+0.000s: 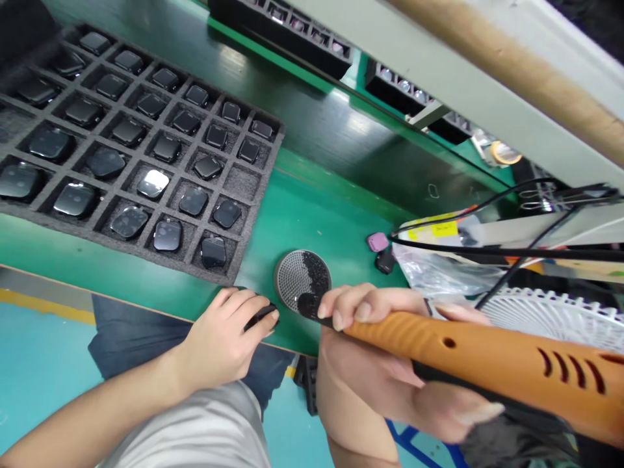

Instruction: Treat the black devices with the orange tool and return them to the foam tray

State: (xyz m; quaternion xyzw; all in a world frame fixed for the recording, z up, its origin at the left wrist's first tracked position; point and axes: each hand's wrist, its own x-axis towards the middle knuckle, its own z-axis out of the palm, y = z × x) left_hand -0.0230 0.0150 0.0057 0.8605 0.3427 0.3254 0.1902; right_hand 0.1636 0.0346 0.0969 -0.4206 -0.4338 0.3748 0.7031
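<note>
My left hand (229, 338) rests at the near edge of the green bench (312, 214), fingers curled around a small black part (260, 315). My right hand (370, 338) grips an orange electric screwdriver (487, 361); its dark tip sits over a round perforated dish (301, 281) partly filled with tiny black screws. A grey foam tray (244, 185) with several black watch-like cases in its cells lies at the left.
A pink cap (377, 242) and a black piece (385, 261) lie beyond the dish. Clear plastic bags (439, 273), black cables (511, 250) and a white fan grille (556, 315) crowd the right. Black trays (292, 32) stand at the back.
</note>
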